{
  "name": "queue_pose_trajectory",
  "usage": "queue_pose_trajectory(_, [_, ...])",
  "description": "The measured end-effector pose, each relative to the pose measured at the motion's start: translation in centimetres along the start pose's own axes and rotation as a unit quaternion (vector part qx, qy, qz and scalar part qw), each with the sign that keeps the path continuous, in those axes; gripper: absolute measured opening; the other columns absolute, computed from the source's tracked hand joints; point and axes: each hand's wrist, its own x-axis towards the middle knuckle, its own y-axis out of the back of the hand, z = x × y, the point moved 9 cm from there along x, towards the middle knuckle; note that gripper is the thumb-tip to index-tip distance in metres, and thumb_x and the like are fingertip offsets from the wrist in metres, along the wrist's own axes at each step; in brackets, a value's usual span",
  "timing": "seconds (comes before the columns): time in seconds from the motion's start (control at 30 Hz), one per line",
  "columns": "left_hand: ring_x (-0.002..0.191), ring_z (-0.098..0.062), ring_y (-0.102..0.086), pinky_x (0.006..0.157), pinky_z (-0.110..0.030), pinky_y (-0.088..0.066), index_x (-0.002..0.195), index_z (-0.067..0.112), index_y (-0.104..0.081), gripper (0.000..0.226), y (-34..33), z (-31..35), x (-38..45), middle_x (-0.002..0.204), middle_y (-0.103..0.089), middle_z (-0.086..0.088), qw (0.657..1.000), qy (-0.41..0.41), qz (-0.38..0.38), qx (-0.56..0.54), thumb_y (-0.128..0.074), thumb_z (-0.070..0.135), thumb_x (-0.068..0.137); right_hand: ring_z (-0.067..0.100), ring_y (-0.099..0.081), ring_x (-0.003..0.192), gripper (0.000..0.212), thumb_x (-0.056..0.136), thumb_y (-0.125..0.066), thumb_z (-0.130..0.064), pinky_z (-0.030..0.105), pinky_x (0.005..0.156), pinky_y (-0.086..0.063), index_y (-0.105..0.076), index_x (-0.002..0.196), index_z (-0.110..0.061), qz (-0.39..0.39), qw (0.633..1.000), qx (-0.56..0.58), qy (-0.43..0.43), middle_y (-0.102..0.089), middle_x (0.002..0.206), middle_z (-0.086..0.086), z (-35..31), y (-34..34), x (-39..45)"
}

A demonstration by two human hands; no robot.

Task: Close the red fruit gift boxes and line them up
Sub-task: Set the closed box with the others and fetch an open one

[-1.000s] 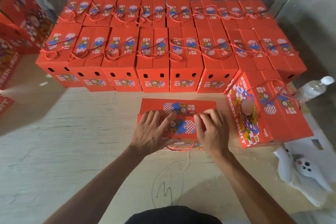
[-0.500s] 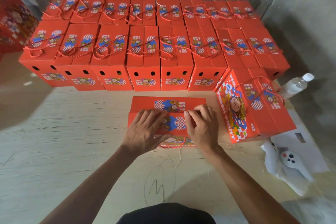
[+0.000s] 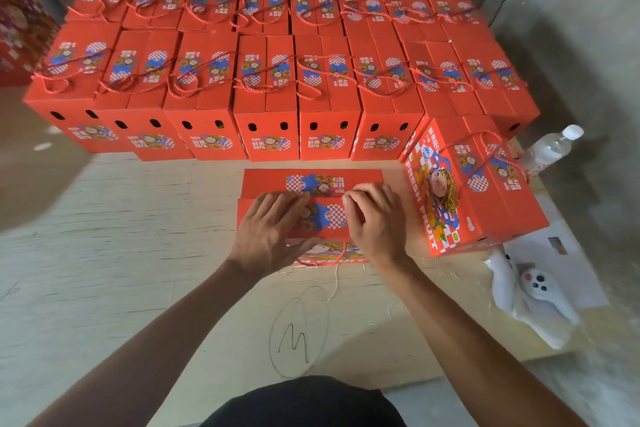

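Just in front of the lined-up rows [image 3: 266,135], the box [image 3: 311,204] remains under both hands: left hand [image 3: 268,236] flat, fingers spread; right hand [image 3: 375,218] curled, pressing (flaps nearly shut, unchanged).

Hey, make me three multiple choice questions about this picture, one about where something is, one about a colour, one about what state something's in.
1. Where is the water bottle?
A. right of the boxes
B. left of the boxes
C. on top of a box

2. What colour are the rope handles?
A. blue
B. red
C. white

3. How is the box under the hands?
A. standing closed in the row
B. lying flat on the floor
C. lifted in the air

Answers: A, it lies past the tilted box; B, red cord on every lid; B, left hand and right hand rest on it.
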Motion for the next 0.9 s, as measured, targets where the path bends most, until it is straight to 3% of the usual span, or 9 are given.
queue_pose_trajectory(0.17, [0.091, -0.025, -0.063, 0.078, -0.039, -0.043, 0.096, 0.018, -0.079, 0.009, 0.0, -2.2, 2.0, 0.099, -0.075, 0.005, 0.971, 0.203, -0.021, -0.123, -0.072, 0.024, 0.096, 0.023, -0.064, 0.105, 0.021, 0.101, -0.066, -0.026, 0.044, 0.085, -0.052, -0.078, 0.108, -0.010, -0.058, 0.997, 0.054, -0.022, -0.072, 0.117, 0.001, 0.5, -0.4, 0.3])
queue_pose_trajectory(0.27, [0.091, -0.018, -0.057, 0.081, -0.036, -0.037, 0.088, 0.023, -0.078, 0.010, -1.0, -3.4, 2.3, 0.095, -0.072, 0.010, 0.946, 0.274, -0.070, -0.161, -0.072, 0.027, 0.094, 0.026, -0.060, 0.123, 0.025, 0.100, -0.067, -0.029, 0.049, 0.101, -0.050, -0.079, 0.111, -0.009, -0.110, 0.988, 0.082, -0.077, -0.068, 0.131, 0.006, 1.2, -1.1, 0.4])
queue_pose_trajectory(0.43, [0.095, -0.014, -0.050, 0.083, -0.033, -0.021, 0.085, 0.029, -0.079, 0.015, -1.9, -4.2, 2.3, 0.089, -0.061, 0.017, 0.921, 0.339, -0.103, -0.160, -0.068, 0.034, 0.094, 0.028, -0.058, 0.128, 0.027, 0.100, -0.066, -0.029, 0.054, 0.106, -0.046, -0.079, 0.108, -0.007, -0.135, 0.983, 0.091, -0.088, -0.065, 0.137, 0.008, 1.2, -1.2, 0.8])
queue_pose_trajectory(0.53, [0.094, -0.016, -0.048, 0.084, -0.035, -0.024, 0.083, 0.029, -0.079, 0.017, -1.8, -4.5, 2.4, 0.089, -0.064, 0.013, 0.923, 0.342, -0.108, -0.143, -0.068, 0.037, 0.093, 0.029, -0.057, 0.130, 0.026, 0.100, -0.066, -0.027, 0.055, 0.107, -0.043, -0.080, 0.109, -0.007, -0.147, 0.983, 0.085, -0.068, -0.065, 0.138, 0.008, 1.1, -1.3, 0.9])
queue_pose_trajectory(0.67, [0.096, -0.023, -0.051, 0.081, -0.036, -0.027, 0.098, 0.027, -0.078, 0.023, -1.3, -2.7, 2.8, 0.102, -0.063, 0.004, 0.960, 0.237, -0.123, -0.086, -0.057, 0.035, 0.102, 0.028, -0.054, 0.134, 0.023, 0.100, -0.066, -0.027, 0.057, 0.108, -0.041, -0.080, 0.110, -0.011, -0.189, 0.976, 0.098, -0.038, -0.063, 0.141, 0.006, 1.0, -1.6, 1.8])
queue_pose_trajectory(0.77, [0.102, -0.024, -0.051, 0.081, -0.037, -0.028, 0.110, 0.023, -0.075, 0.027, -2.3, -1.9, 3.5, 0.111, -0.061, 0.003, 0.961, 0.199, -0.171, -0.088, -0.049, 0.029, 0.106, 0.026, -0.051, 0.136, 0.025, 0.100, -0.064, -0.033, 0.058, 0.109, -0.038, -0.079, 0.112, -0.016, -0.211, 0.973, 0.085, -0.029, -0.061, 0.145, 0.002, 0.9, -2.1, 2.0])
queue_pose_trajectory(0.9, [0.092, -0.027, -0.053, 0.079, -0.039, -0.030, 0.098, 0.017, -0.076, 0.021, -1.9, -1.4, 3.5, 0.101, -0.064, 0.000, 0.967, 0.200, -0.126, -0.096, -0.055, 0.021, 0.103, 0.024, -0.050, 0.136, 0.028, 0.100, -0.064, -0.036, 0.058, 0.107, -0.041, -0.080, 0.110, -0.017, -0.209, 0.971, 0.110, -0.039, -0.060, 0.145, 0.001, 0.7, -2.1, 1.8])
